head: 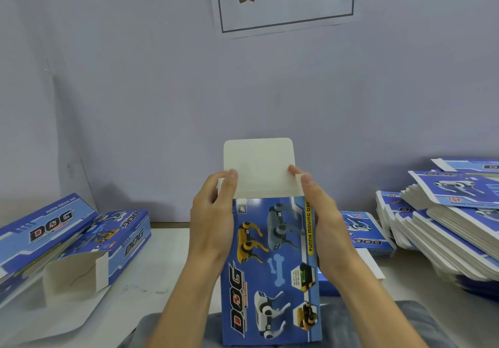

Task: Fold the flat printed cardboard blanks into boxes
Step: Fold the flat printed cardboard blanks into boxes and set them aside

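Left hand (213, 212) and right hand (322, 212) grip the upright box (270, 266) by its sides, thumbs seemingly pressing its white flap (259, 169).

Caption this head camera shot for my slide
Both hands, left and right, hold an upright dog-print box, top flap open.

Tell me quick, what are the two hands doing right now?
Left hand: grips the left side of the blue box, thumb on the white top flap.
Right hand: grips the box's right side, thumb at the flap.
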A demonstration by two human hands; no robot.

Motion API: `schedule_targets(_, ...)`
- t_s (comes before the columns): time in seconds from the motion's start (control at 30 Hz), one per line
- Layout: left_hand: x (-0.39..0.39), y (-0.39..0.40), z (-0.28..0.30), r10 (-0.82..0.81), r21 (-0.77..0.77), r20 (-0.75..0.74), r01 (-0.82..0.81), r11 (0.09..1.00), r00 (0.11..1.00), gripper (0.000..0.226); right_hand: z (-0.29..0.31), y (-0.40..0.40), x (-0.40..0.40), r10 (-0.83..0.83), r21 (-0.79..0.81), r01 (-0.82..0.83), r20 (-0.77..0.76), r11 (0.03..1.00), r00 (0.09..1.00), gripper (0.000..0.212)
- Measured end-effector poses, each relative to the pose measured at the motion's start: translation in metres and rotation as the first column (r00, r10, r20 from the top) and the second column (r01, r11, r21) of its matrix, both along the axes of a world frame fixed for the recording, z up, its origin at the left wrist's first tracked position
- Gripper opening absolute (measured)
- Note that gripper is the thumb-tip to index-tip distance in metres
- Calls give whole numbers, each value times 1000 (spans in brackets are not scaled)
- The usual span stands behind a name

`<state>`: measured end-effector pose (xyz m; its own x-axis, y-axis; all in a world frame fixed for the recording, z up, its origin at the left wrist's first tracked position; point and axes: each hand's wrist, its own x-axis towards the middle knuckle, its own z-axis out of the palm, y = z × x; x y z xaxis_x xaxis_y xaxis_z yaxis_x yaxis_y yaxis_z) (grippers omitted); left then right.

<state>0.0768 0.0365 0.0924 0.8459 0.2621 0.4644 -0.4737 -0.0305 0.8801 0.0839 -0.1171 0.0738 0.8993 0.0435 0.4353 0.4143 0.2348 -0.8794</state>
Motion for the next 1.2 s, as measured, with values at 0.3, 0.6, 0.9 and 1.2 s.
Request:
schedule_targets(0.3,0,-1,0,-34,-9,-34,33,999,999,50,3,4,-1,-83,-101,82,-2,992,997,40)
schedule_targets(0.6,1,4,2,-49,91,-92,57,994,995,21,12,4,1,-69,-77,62,-95,995,993,25)
schedule_targets(0.9,4,3,-2,-74,18,-80,76,997,994,20,4,-7,0,-20,-129,29,65,991,998,26)
schedule_targets(1.2,1,3,0,-189,10,50,189,982,981,33,-1,-2,3,-20,-109,31,98,994,995,27)
